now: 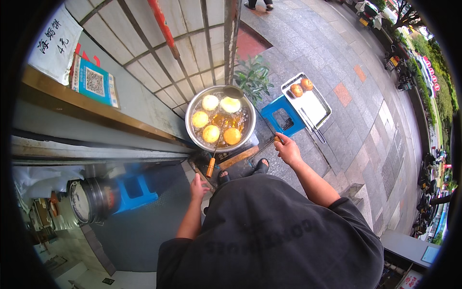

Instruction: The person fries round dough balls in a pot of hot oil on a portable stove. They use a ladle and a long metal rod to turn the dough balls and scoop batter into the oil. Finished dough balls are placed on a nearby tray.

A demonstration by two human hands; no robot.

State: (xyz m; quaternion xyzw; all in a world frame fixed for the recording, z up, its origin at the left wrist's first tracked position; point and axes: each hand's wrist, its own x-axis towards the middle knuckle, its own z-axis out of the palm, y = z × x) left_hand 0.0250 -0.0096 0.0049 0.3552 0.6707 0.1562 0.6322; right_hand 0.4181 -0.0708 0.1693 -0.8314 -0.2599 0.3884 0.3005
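A wide metal pan of bubbling oil stands ahead of me, with several round golden cakes frying in it. At its far right rim is a dark, round ladle head. A wooden-handled tool leans out over the pan's near edge, its lower end in the oil. My left hand hangs just short of that handle, fingers apart and empty. To the right of the pan, my right hand is closed around a wooden handle; whether it belongs to the ladle I cannot tell.
Right of the pan, a white tray with two browned cakes and metal tongs rests on a blue stool. A leafy plant grows behind. A tiled wall and counter stand left; another person's feet show far off.
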